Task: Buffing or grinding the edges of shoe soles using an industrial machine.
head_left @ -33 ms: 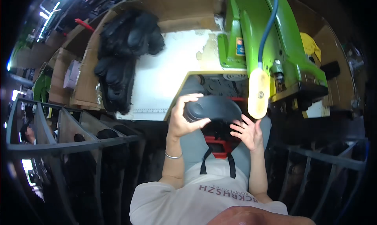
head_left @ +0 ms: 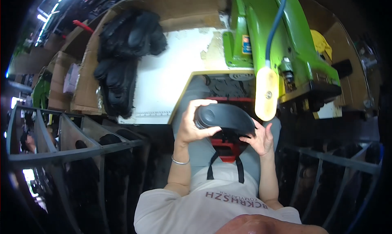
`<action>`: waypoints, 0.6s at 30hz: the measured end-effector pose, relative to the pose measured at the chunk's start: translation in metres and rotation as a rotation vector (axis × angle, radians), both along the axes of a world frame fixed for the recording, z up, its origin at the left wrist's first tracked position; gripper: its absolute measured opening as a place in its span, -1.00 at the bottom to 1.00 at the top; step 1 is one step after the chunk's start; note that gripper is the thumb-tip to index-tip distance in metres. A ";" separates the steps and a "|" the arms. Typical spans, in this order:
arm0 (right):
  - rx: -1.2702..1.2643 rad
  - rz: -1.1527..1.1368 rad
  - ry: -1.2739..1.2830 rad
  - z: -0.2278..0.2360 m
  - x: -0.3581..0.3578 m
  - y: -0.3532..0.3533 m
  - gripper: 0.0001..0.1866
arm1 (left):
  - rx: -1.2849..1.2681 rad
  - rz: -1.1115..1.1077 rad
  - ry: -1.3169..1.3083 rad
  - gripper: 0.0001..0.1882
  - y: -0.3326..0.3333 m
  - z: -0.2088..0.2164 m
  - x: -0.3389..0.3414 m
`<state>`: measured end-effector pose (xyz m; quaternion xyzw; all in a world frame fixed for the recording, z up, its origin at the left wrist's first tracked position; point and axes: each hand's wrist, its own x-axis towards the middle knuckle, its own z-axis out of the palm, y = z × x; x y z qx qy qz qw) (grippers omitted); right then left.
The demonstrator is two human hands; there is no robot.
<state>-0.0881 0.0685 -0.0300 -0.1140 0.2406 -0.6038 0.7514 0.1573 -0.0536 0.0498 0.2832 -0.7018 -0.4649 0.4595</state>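
Observation:
A smooth, dark, curved shoe sole point(head_left: 228, 117) is held crosswise above my lap, its rounded end to the left. My left hand point(head_left: 192, 125) grips that end, fingers over the far edge and thumb along the near side. At the other end, my right hand point(head_left: 259, 141) has its fingers against the sole, with its thumb raised. The sole hides part of the right fingers. Just beyond my right hand hangs a yellow oblong lamp head point(head_left: 266, 97) on a blue flexible neck.
A green machine point(head_left: 261, 33) stands on the white worktable point(head_left: 163, 78) at the right. Black shoe pieces point(head_left: 130, 38) are piled at the table's left, by cardboard walls point(head_left: 188, 21). Grey divided racks point(head_left: 81, 150) flank me on both sides. A red frame point(head_left: 226, 152) shows below.
My right hand has closed in on the sole's right end, its fingers now against it. The sole has tilted slightly, and the whole view has shifted a little.

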 end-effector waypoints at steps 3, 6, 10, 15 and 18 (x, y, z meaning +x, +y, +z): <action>0.151 -0.142 0.215 -0.001 -0.004 0.032 -0.39 | 0.177 -0.314 0.145 -0.07 0.011 -0.026 -0.032; 0.193 -0.223 0.346 -0.004 0.007 0.064 -0.53 | 0.636 -0.445 0.550 -0.16 0.037 -0.054 -0.080; 0.245 -0.257 0.445 -0.017 0.028 0.092 -0.47 | 0.708 -0.295 0.149 -0.81 0.068 -0.042 -0.121; 0.135 -0.302 0.246 -0.007 0.059 0.071 -0.35 | 0.372 -0.219 -0.239 -0.80 0.040 -0.012 -0.147; 0.068 -0.210 0.229 -0.013 0.056 0.068 -0.34 | 0.538 -0.254 -0.226 -0.88 0.030 0.008 -0.140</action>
